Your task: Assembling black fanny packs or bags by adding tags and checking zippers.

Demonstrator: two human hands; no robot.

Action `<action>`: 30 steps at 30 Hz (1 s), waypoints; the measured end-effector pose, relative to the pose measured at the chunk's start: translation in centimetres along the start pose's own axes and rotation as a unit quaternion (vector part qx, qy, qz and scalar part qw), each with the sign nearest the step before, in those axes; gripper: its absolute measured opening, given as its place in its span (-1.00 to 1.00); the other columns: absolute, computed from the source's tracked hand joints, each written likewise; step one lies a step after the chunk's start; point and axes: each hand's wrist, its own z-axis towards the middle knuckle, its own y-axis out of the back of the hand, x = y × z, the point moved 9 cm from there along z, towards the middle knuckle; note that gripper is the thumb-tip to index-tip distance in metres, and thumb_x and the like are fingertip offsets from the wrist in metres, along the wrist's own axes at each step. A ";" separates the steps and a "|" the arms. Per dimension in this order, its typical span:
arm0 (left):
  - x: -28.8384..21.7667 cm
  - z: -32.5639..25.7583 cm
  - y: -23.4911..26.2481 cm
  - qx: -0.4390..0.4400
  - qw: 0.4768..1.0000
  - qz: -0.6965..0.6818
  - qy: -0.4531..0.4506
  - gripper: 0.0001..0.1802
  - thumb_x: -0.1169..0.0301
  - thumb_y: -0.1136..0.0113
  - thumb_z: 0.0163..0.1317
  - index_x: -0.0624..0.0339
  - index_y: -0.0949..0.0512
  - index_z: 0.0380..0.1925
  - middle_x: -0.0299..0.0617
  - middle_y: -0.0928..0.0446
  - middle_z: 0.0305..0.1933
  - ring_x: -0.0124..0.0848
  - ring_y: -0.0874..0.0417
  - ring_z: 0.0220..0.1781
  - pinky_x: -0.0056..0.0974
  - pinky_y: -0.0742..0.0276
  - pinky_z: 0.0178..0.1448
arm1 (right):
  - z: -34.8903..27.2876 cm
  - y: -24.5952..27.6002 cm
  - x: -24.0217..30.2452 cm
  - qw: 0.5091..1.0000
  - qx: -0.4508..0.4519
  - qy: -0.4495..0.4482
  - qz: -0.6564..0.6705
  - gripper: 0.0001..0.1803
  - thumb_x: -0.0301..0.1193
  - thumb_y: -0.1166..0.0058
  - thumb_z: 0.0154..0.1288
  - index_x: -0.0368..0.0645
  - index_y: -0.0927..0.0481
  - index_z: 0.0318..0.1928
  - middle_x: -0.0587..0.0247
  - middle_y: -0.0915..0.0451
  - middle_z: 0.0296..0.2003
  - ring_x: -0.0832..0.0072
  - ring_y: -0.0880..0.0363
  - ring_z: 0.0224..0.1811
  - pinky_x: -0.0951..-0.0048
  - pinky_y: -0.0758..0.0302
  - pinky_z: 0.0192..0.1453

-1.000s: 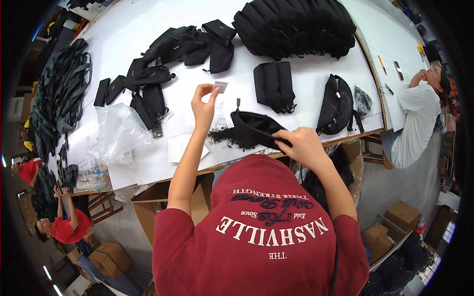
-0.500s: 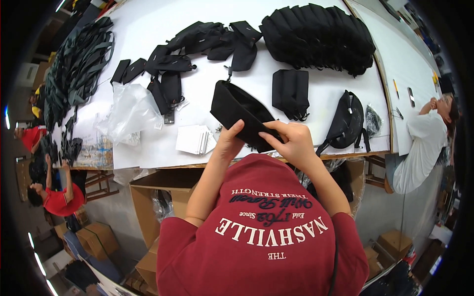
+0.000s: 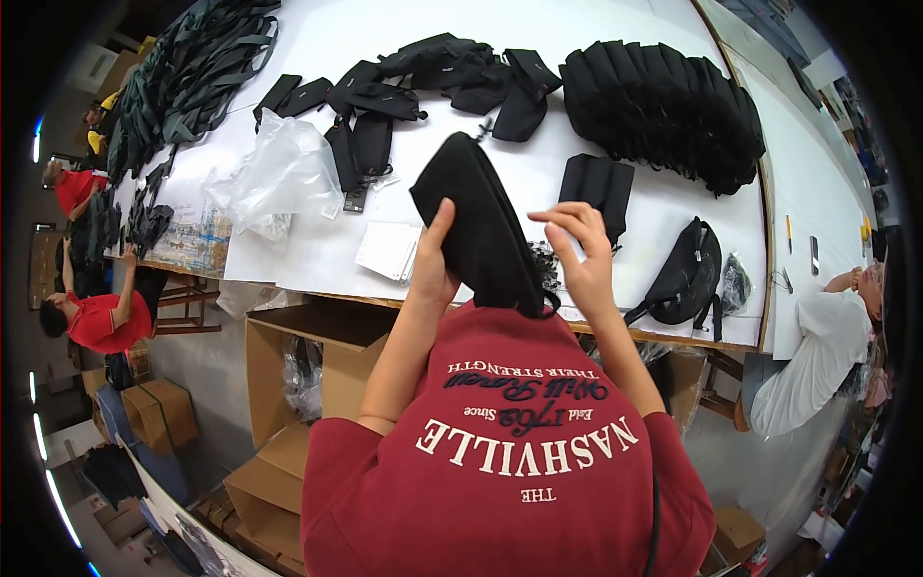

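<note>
R hand [image 3: 586,252] off pouch [image 3: 473,223], long axis up-L (steep)

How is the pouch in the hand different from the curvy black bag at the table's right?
The pouch is held up in the left hand; the curvy bag rests on the table. The pouch has straighter edges; the curvy bag is rounded like a half-moon. Both are black.

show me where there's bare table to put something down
Widest: the white tabletop beyond the arc of black pouches. Smaller: the patch between the curved black bag and the dense pouch row. Crowded: the left, with the strap heap and clear plastic bag. The held pouch hides part of the tabletop.
</note>
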 end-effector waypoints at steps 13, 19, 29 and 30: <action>1.1 -1.7 -3.2 0.054 0.989 0.132 0.045 -0.66 0.40 -0.22 0.14 0.34 -0.49 -0.10 -0.14 -0.58 -0.25 -0.43 -0.63 -0.30 -0.40 -0.57 -0.20 | 2.7 1.2 1.6 0.989 -0.128 0.034 0.067 -0.84 -0.55 -0.24 0.07 -0.23 -0.63 -0.28 0.27 -0.63 -0.37 0.57 -0.49 -0.35 0.57 -0.37 -0.27; 2.2 -1.1 -2.7 0.059 0.992 0.087 0.071 -0.59 0.38 -0.21 0.14 0.33 -0.45 -0.02 -0.15 -0.58 -0.17 -0.42 -0.62 -0.23 -0.38 -0.57 -0.13 | 1.8 0.9 0.9 0.985 -0.119 0.014 0.124 -0.88 -0.56 -0.22 0.08 -0.24 -0.60 -0.32 0.30 -0.59 -0.36 0.56 -0.49 -0.37 0.58 -0.37 -0.30; -1.7 2.9 -6.6 0.257 0.899 0.355 0.012 -0.63 0.31 -0.19 0.18 0.30 -0.50 -0.07 -0.23 -0.58 -0.19 -0.54 -0.58 -0.16 -0.44 -0.48 -0.02 | 3.2 -0.4 0.5 0.980 -0.015 -0.067 0.186 -0.87 -0.45 -0.23 0.10 -0.23 -0.58 -0.36 0.33 -0.54 -0.42 0.65 -0.49 -0.48 0.65 -0.32 -0.43; -1.5 3.0 -6.6 0.258 0.898 0.355 0.012 -0.63 0.31 -0.19 0.18 0.30 -0.50 -0.07 -0.23 -0.58 -0.19 -0.54 -0.58 -0.16 -0.44 -0.48 -0.02 | 3.3 -0.1 0.7 0.980 -0.016 -0.066 0.185 -0.87 -0.45 -0.23 0.10 -0.23 -0.58 -0.36 0.33 -0.54 -0.42 0.65 -0.49 -0.48 0.65 -0.32 -0.43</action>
